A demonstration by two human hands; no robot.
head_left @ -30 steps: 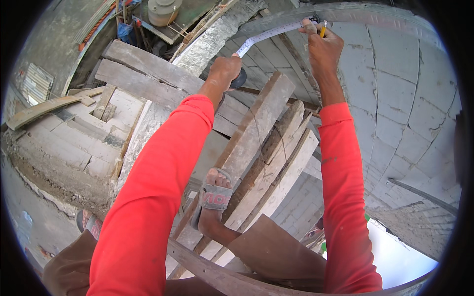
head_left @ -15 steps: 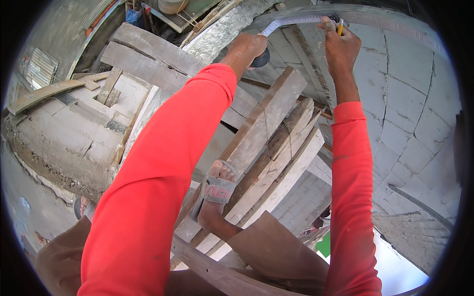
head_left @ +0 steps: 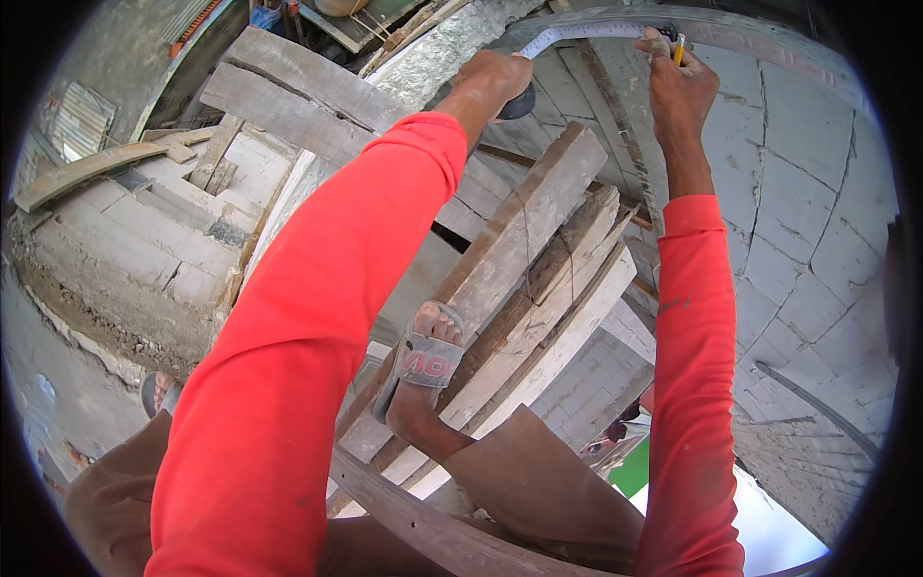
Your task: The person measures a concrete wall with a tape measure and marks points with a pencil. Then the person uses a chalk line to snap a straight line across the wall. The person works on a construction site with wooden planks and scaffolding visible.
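Observation:
At the top of the view, my left hand (head_left: 488, 82) is closed round the dark case of a tape measure (head_left: 519, 104). From it a white tape blade (head_left: 582, 32) runs out to the right along a curved grey edge (head_left: 750, 43). My right hand (head_left: 681, 91) is at the blade's far end, its fingers pinched by a small black piece there. A yellow pencil (head_left: 680, 50) sticks up out of that same hand. Whether the right fingers grip the tape's end or only touch it, I cannot tell.
Several rough wooden planks (head_left: 524, 231) slope below my hands, bound with thin wire; my sandalled foot (head_left: 428, 356) stands on them. More boards (head_left: 288, 111) lie at upper left, near a curved wooden piece (head_left: 91, 173). A grey block wall (head_left: 798, 202) rises at right.
My view has shifted slightly. Both hands sit a little further right in the picture, still with the tape drawn out between them and the pencil in the right hand.

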